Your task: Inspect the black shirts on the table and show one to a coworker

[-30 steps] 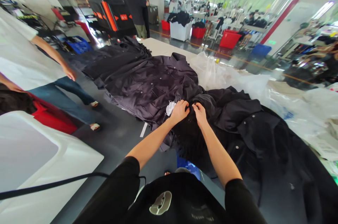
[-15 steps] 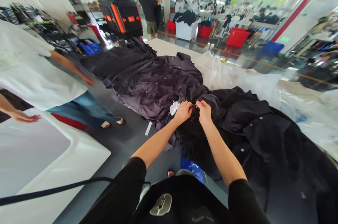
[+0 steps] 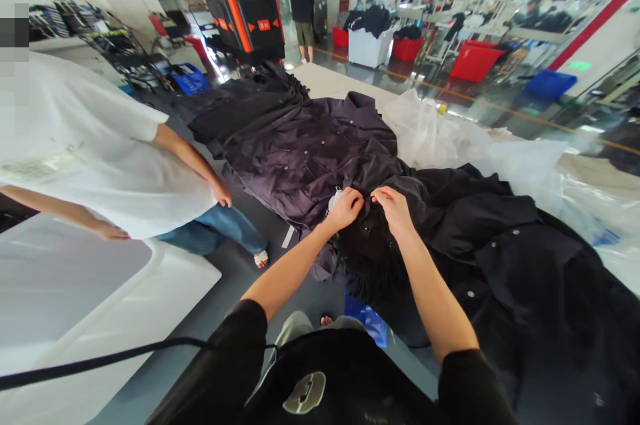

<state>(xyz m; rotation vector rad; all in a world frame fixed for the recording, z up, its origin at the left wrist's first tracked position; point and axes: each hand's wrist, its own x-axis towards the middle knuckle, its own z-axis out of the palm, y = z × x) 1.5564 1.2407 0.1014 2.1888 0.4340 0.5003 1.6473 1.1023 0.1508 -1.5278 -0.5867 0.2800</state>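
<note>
Head view: hands [image 3: 346,209] on dark garment [image 3: 373,238]

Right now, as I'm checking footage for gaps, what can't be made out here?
All in the head view:
Whether left hand and right hand pinch the dark garment: their own curl hides it.
White bundle: partly behind the left hand.
White container: cut off by the left edge.

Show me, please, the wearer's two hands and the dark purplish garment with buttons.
Left hand [image 3: 348,206], head view, back of the hand.
Right hand [image 3: 395,207], head view, back of the hand.
Purplish garment [image 3: 311,159], head view, cloth near its buttons.
</note>
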